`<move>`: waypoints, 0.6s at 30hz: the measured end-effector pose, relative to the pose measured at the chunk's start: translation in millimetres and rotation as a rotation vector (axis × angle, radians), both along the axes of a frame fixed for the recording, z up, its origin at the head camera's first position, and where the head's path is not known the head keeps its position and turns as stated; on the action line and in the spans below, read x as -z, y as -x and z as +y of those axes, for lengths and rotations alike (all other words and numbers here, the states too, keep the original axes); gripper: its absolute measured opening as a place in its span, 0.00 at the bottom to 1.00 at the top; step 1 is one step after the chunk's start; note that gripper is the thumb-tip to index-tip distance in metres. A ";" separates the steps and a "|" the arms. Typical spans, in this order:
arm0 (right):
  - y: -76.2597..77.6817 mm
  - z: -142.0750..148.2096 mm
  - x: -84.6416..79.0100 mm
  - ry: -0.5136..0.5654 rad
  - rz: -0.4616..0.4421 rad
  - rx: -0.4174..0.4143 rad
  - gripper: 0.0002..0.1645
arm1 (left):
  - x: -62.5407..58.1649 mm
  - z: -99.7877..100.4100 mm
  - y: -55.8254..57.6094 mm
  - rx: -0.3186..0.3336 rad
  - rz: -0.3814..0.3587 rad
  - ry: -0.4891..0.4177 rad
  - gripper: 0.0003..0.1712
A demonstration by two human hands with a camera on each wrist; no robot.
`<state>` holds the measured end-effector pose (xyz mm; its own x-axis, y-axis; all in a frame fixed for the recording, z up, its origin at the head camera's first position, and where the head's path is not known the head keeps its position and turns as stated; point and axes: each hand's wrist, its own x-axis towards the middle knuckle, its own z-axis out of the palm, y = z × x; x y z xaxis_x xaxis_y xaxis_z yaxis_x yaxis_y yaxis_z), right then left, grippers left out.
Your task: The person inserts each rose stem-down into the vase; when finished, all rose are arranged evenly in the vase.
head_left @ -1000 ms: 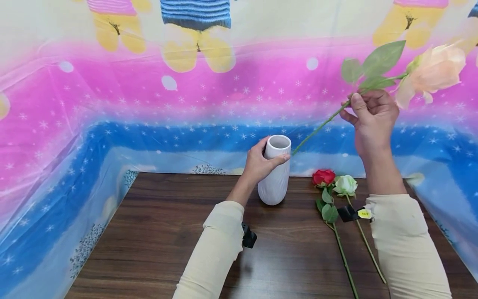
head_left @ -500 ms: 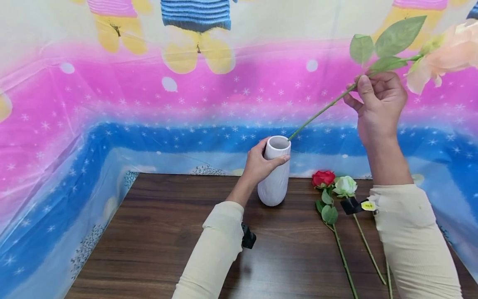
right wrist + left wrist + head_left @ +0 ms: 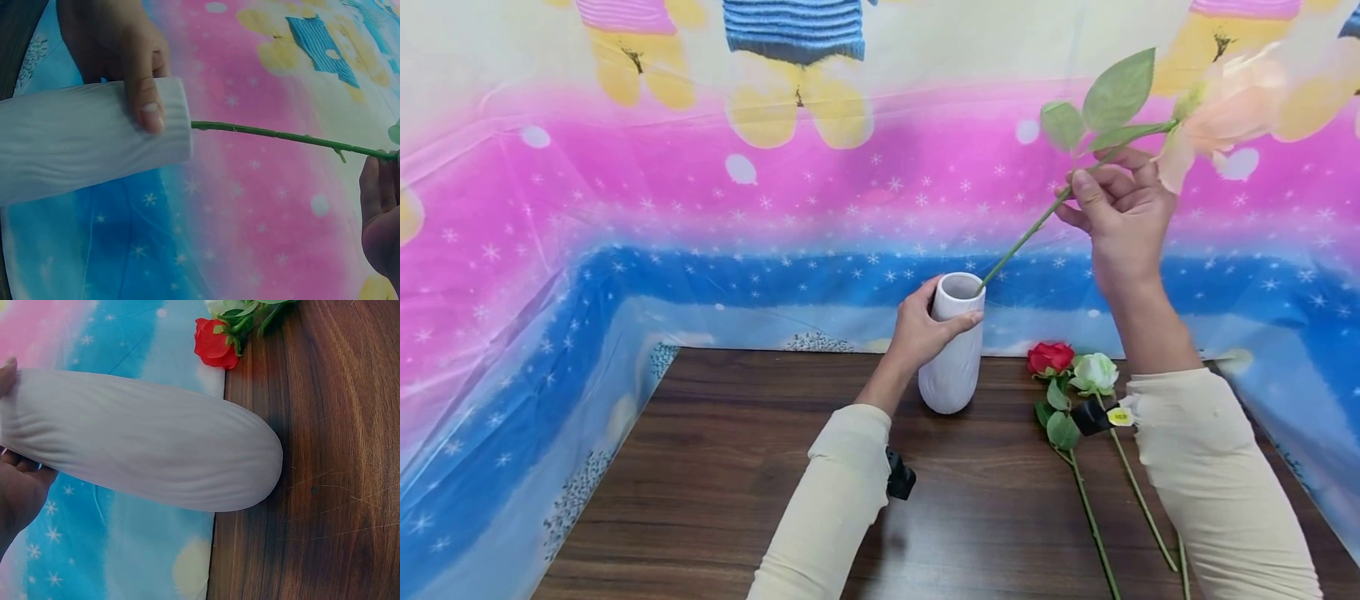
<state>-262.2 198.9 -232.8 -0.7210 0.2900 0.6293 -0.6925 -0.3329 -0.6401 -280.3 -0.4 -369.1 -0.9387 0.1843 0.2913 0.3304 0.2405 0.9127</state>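
Observation:
A white ridged vase (image 3: pixel 950 367) stands upright on the wooden table near its back edge. My left hand (image 3: pixel 921 329) grips it just below the mouth, thumb across the front. Above and to the right, my right hand (image 3: pixel 1127 221) pinches the green stem (image 3: pixel 1026 237) of a peach rose (image 3: pixel 1232 108) below its leaves. The stem slants down to the left, and its lower end is inside the vase's mouth, out of sight. In the right wrist view the stem (image 3: pixel 275 134) runs straight from the rim to my fingers.
To the right on the table (image 3: pixel 737 467) lie a red rose (image 3: pixel 1050 358) and a pale green-white rose (image 3: pixel 1095 372). Another stem (image 3: pixel 1183 567) shows partly beside my right sleeve. A patterned cloth (image 3: pixel 812 275) hangs behind the table and along its sides.
The peach rose's stem end has gone from beside the vase, up to the rim, then into the mouth. My right hand rose, then moved left and down. My left hand stayed still.

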 end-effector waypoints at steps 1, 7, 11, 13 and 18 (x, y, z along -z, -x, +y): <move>0.3 -1.5 1.7 -0.021 -0.005 0.007 0.08 | -0.1 -0.2 -0.1 0.000 0.000 -0.001 0.41; 2.4 -11.2 13.2 -0.114 -0.069 0.032 0.05 | -0.1 -0.5 -0.7 0.003 -0.002 0.001 0.41; 4.7 -16.9 21.2 -0.159 -0.113 0.027 0.06 | 0.0 -0.8 -1.1 0.005 -0.007 0.005 0.42; 6.7 -19.2 25.1 -0.190 -0.106 0.031 0.08 | 0.2 -0.7 -0.7 0.004 -0.007 0.005 0.42; 11.0 -23.1 37.1 -0.244 -0.102 0.032 0.10 | 1.0 -0.4 0.7 -0.001 -0.005 0.002 0.42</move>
